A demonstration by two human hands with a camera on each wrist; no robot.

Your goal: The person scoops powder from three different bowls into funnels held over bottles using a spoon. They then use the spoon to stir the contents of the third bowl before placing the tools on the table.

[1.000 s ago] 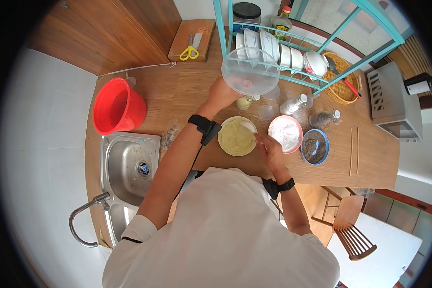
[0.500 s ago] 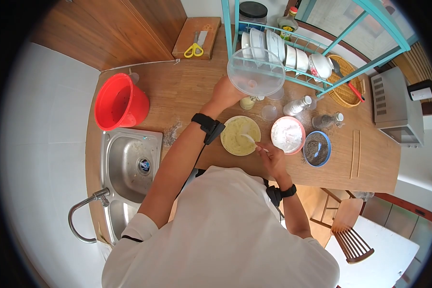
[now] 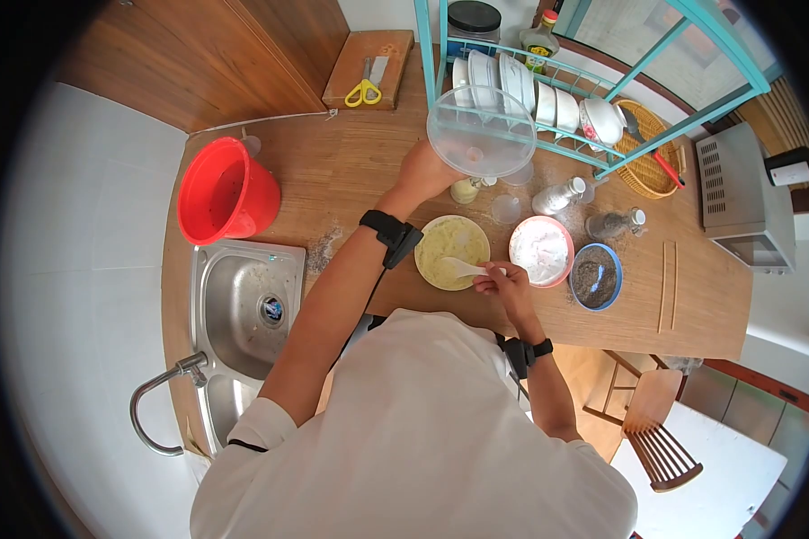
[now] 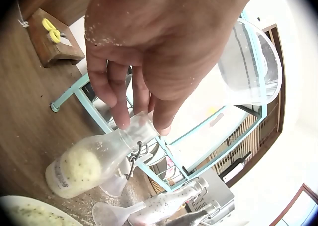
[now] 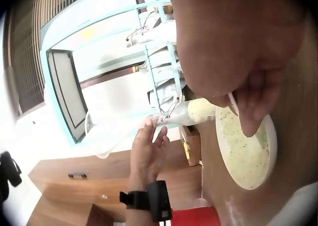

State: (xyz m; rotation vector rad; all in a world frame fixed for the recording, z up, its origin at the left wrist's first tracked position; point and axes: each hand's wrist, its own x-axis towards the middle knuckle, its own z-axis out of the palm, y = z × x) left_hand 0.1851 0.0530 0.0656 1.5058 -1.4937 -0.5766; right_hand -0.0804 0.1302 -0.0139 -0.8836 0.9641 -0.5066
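Observation:
My left hand (image 3: 425, 171) pinches the neck of a clear swing-top glass bottle (image 4: 82, 166), partly filled with pale yellow-green powder. A wide clear plastic funnel (image 3: 483, 132) stands above that neck; in the left wrist view the hand covers its lower part. My right hand (image 3: 510, 289) grips the handle of a white spoon (image 3: 463, 268). The spoon's bowl end is low over the near side of a white bowl (image 5: 272, 141) of pale yellow-green powder with dark flecks. Right beside this hand stands a pink-rimmed bowl (image 3: 570, 250) of white powder.
A blue bowl (image 3: 617, 288) holds dark grains and a spoon. Behind are a white-filled bottle (image 3: 557, 196), a dark-filled bottle (image 3: 611, 224) and a small funnel (image 3: 506, 209). A turquoise dish rack (image 3: 593, 162) borders the back; a red bucket (image 3: 261, 202) and sink (image 3: 243, 314) lie left.
The spoon has come from the bowl's far right side toward its near edge, with the right hand turning. The left hand keeps its grip on the bottle neck.

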